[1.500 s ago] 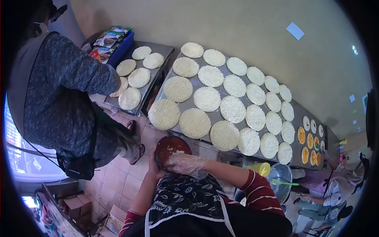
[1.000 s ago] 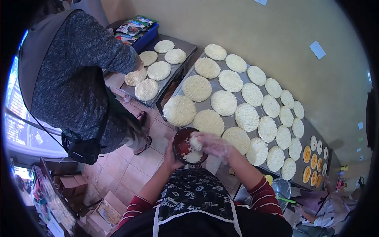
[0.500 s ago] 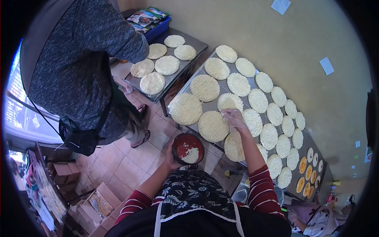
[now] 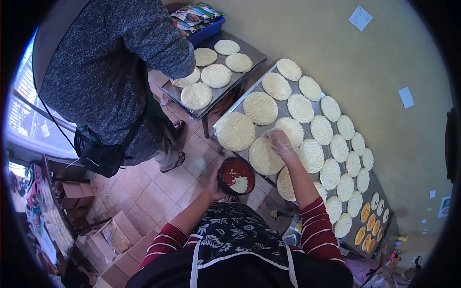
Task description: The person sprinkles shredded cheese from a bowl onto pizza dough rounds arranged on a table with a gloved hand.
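Observation:
My left hand (image 4: 215, 186) grips the side of a dark bowl (image 4: 232, 165) with a red inside, held in front of my apron. White crumbled cheese (image 4: 239, 184) lies in the bowl's lower part, with a few crumbs higher up. My right hand (image 4: 278, 143), in a clear plastic glove, hovers over the edges of two flat dough rounds, a near one (image 4: 263, 158) and one beyond it (image 4: 290, 127). Its fingers are drawn together and point down; what they hold is hidden. Many of the rounds have a lumpy white topping.
Rows of rounds cover the long metal table (image 4: 261, 130), with small orange-topped ones (image 4: 371, 222) at its far right. Across a tiled floor gap, a person in a grey sweater (image 4: 101, 62) bends over a second table (image 4: 249, 47). Cardboard boxes (image 4: 126, 225) stand lower left.
My right hand has shifted slightly left, toward the near round, and its fingers have drawn together. The bowl stays in my left hand. The whole view has swung a little.

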`<move>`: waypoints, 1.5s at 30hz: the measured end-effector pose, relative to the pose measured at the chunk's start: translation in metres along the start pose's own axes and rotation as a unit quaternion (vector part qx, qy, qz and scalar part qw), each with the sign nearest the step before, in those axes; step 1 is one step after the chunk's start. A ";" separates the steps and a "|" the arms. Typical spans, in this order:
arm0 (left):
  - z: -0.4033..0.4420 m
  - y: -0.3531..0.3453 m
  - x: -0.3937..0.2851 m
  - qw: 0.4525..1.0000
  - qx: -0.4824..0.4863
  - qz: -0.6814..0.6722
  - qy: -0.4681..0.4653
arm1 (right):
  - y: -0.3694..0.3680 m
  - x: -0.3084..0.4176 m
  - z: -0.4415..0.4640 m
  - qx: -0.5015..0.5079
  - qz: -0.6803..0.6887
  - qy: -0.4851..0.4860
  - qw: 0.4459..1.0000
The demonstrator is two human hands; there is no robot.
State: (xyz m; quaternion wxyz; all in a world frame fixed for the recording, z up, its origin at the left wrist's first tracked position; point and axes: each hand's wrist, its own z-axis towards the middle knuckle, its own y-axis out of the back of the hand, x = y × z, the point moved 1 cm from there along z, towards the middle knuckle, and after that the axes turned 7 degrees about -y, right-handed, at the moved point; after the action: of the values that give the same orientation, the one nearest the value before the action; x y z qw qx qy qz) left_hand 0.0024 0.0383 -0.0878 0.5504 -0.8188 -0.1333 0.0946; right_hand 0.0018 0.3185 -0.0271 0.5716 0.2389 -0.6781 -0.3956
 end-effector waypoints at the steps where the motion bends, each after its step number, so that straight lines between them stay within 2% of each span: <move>1: 0.000 -0.001 -0.001 1.000 -0.001 0.000 -0.001 | -0.003 0.000 0.000 -0.006 0.037 -0.001 0.999; 2: 0.000 -0.001 -0.002 1.000 -0.003 0.000 0.000 | -0.006 0.000 0.000 -0.013 0.075 -0.002 0.997; 6: 0.002 -0.003 -0.004 1.000 0.001 0.003 0.004 | -0.020 -0.008 -0.002 0.003 0.056 0.026 0.998; 9: 0.003 -0.002 -0.002 1.000 0.007 0.004 0.013 | -0.019 0.002 -0.015 0.058 0.110 -0.013 0.992; 12: -0.001 -0.007 -0.001 0.999 0.008 0.035 0.001 | -0.030 0.003 -0.019 0.018 0.134 -0.023 0.991; 14: -0.003 -0.010 -0.001 0.999 0.009 0.031 0.016 | -0.051 -0.014 -0.017 -0.067 0.157 0.049 0.984; 15: -0.004 -0.010 -0.001 0.999 0.010 0.027 0.031 | -0.046 -0.005 -0.022 -0.065 0.158 0.049 0.984; 17: -0.001 -0.002 0.003 0.999 0.006 0.031 0.033 | -0.026 0.026 -0.032 0.034 0.152 -0.022 0.988; 18: -0.001 -0.002 0.003 0.999 0.003 0.037 0.036 | -0.029 0.024 -0.033 0.036 0.152 -0.021 0.987; 20: -0.002 -0.002 0.005 0.998 -0.001 0.045 0.034 | -0.035 0.019 -0.037 0.057 0.008 0.026 0.998; 24: -0.004 -0.004 0.010 0.998 -0.021 0.053 0.034 | -0.039 0.020 -0.050 0.028 0.026 0.055 0.998; 26: -0.004 -0.005 0.010 0.998 -0.024 0.048 0.038 | -0.033 0.025 -0.055 0.017 -0.046 0.061 0.997; 30: -0.005 -0.008 0.009 0.998 -0.014 0.036 0.043 | -0.023 0.046 -0.059 0.029 -0.007 0.074 0.997; 32: -0.004 -0.011 0.008 0.998 -0.012 0.032 0.044 | -0.025 0.044 -0.064 -0.001 0.125 0.053 0.991; 36: -0.001 -0.012 0.011 0.998 -0.006 0.025 0.051 | -0.017 0.030 -0.070 0.045 0.056 -0.004 0.997; 38: 0.002 -0.009 0.009 0.998 -0.010 0.021 0.055 | -0.019 0.029 -0.069 0.047 -0.058 0.028 0.997; 39: 0.002 -0.008 0.009 0.998 -0.013 0.017 0.060 | -0.018 0.031 -0.071 0.048 -0.056 0.027 0.997; 41: 0.002 -0.007 0.011 0.998 -0.011 0.019 0.059 | -0.011 0.037 -0.076 0.039 -0.095 0.114 0.988; 42: 0.002 -0.007 0.010 0.998 -0.008 0.023 0.056 | -0.009 0.038 -0.079 0.038 -0.095 0.114 0.988; 44: 0.004 -0.002 0.010 0.999 -0.003 0.017 0.049 | -0.004 0.040 -0.086 0.018 0.026 0.071 0.997; 45: 0.006 -0.001 0.012 0.999 0.001 0.008 0.044 | -0.004 0.043 -0.089 0.020 0.026 0.068 0.997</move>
State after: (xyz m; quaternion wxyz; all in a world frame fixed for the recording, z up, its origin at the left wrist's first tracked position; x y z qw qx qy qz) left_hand 0.0118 0.0474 -0.0890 0.5555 -0.8228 -0.1023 0.0629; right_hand 0.0767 0.2595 -0.0027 0.6215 0.2590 -0.6517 -0.3493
